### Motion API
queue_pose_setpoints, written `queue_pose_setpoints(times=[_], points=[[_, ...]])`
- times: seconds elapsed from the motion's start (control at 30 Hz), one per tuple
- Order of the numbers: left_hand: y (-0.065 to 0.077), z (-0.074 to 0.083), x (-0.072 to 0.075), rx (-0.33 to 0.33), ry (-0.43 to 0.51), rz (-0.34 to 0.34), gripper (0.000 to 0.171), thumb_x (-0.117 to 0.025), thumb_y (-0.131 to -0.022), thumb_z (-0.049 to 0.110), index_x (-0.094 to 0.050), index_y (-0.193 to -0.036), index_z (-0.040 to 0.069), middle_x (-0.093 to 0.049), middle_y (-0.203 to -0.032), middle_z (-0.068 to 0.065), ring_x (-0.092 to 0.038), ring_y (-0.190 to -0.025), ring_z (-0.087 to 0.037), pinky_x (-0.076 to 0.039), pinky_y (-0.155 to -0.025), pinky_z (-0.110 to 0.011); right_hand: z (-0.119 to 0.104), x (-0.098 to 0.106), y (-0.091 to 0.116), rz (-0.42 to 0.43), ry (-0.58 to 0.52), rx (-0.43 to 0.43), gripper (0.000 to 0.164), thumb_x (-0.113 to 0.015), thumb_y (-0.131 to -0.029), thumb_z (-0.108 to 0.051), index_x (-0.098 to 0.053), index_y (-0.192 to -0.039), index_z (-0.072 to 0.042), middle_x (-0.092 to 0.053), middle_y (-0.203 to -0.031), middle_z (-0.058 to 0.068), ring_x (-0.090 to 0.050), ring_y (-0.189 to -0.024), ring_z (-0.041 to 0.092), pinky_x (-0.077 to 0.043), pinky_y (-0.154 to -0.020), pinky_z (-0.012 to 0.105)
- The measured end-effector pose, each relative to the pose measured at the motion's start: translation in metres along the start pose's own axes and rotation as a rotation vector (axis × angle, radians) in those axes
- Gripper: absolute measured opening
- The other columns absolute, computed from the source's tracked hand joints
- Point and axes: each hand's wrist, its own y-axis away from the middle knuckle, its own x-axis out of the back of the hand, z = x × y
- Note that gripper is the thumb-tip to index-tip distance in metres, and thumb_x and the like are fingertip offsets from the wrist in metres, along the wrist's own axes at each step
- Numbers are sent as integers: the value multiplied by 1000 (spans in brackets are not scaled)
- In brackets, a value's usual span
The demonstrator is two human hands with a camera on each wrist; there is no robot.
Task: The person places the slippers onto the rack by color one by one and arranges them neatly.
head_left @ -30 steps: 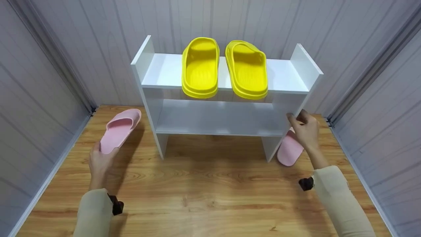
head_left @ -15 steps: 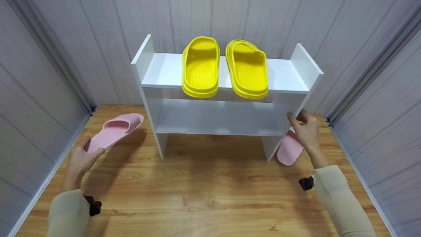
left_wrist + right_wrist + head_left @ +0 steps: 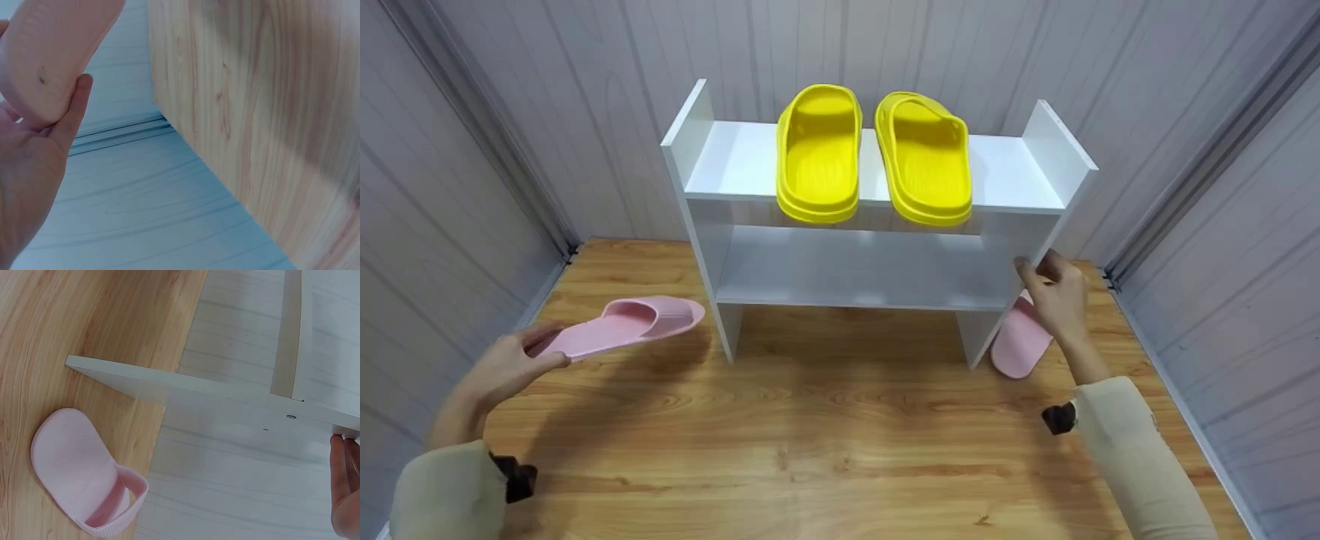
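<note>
Left of the rack, the left hand holds a slipper by the heel. The right hand, gripping the rack's right side, should best hold it steady.

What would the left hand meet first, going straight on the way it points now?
Probably the white shelf unit's flat left side panel; the front end of the held pink strapped slipper would touch it before the left hand does. Depth is unclear, so it might pass in front.

Clogs atop rack, slippers left and right
</note>
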Motion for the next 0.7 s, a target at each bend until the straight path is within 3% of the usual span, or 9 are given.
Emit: queue_pose_setpoints(times=[0.13,0.37,0.5,0.6,0.7], points=[[3,4,2,-29,3,-61,62,-54,-84,19,-28,-129,-16,-39,-124,-32,-44,-95,1,-37,-67,-10,16,-1,-3,6,6,2,24,-62,-81,-13,-64,-97,5,-64,-82,17,-58,-70,-1,-47,-58,13],[7,9,3,-44,67,-157,57,-53,-87,16,-30,-128,-16,-38,-125,-33,-43,-95,5,-41,-70,-14,18,-1,-2,3,2,7,28,-62,-82,-16,-63,-100,5,-64,-83,16,-59,-72,2,-48,-60,15],[10,10,4,-15,95,-208,57,-50,-88,17,-29,-129,-15,-34,-127,-33,-45,-106,-14,-42,-75,-19,17,-1,-3,4,4,2,28,-62,-81,-17,-63,-99,5,-64,-82,16,-59,-72,2,-48,-60,15],[12,12,6,2,122,-257,55,-47,-90,18,-27,-130,-14,-30,-130,-33,-38,-113,-36,-40,-85,-35,17,-1,-3,6,10,-4,27,-62,-81,-17,-63,-98,5,-64,-82,16,-58,-72,1,-48,-60,15],[14,14,6,-2,149,-294,52,-44,-90,16,-27,-131,-13,-29,-131,-33,-32,-116,-42,-33,-90,-50,17,-1,-3,9,16,-10,27,-62,-81,-17,-63,-99,4,-64,-82,16,-58,-71,1,-48,-60,15]])
